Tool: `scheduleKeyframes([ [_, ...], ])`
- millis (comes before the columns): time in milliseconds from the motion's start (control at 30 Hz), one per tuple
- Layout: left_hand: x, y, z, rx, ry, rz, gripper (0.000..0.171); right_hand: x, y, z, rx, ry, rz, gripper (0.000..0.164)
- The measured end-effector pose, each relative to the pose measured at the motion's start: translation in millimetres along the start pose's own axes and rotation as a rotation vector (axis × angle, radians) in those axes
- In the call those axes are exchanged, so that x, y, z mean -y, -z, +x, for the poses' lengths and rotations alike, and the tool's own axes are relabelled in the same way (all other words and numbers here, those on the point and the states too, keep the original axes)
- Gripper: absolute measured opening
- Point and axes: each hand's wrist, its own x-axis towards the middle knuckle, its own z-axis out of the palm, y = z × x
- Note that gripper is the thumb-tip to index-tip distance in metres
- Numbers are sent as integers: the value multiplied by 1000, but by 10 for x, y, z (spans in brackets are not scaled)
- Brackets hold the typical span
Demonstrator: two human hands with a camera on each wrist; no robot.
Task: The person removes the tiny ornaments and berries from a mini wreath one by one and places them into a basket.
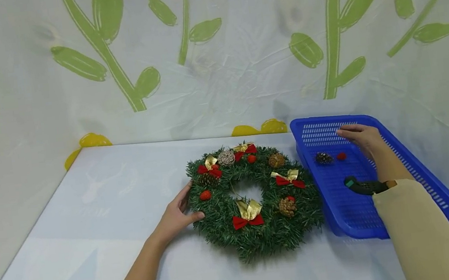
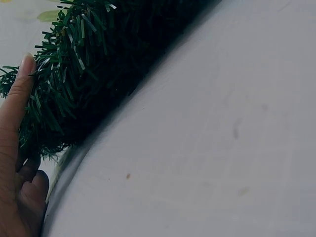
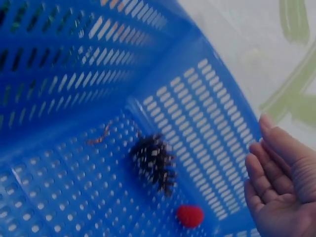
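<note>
A green wreath [image 1: 227, 233] lies on the table, trimmed with red and gold bows, pinecones and small red balls. At its left edge my left hand [image 1: 177, 218] grips the greenery, with the thumb [image 2: 20, 89] on the outer needles and the other fingers curled at the side, partly hidden. My right hand [image 1: 365, 139] is above the blue basket [image 1: 344, 225], its fingers loosely bent and nothing visible in them. Inside the basket lie a dark pinecone [image 3: 154, 162] and a red ball [image 3: 190, 216], both apart from that hand.
The basket stands against the wreath's right side. A pale table [image 1: 94, 240] with faint printed shapes carries both. Behind it hangs a white cloth backdrop [image 1: 238, 77] with green stems and yellow flowers. A thin copper-coloured wire [image 3: 101, 134] lies on the basket floor.
</note>
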Motion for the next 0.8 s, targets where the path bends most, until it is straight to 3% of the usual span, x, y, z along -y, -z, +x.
scheduleKeyframes([
  [133, 3, 2, 2, -1, -3, 2, 96, 100, -37, -26, 63, 9, 68, 74],
  [467, 6, 6, 3, -3, -4, -7, 97, 324, -118, -104, 126, 45, 111, 60],
  [667, -11, 8, 7, 4, 2, -12, 97, 387, -141, -154, 110, 89, 40, 35],
  [800, -15, 11, 6, 8, 14, -20, 96, 421, -155, -191, 109, 96, -30, 44],
])
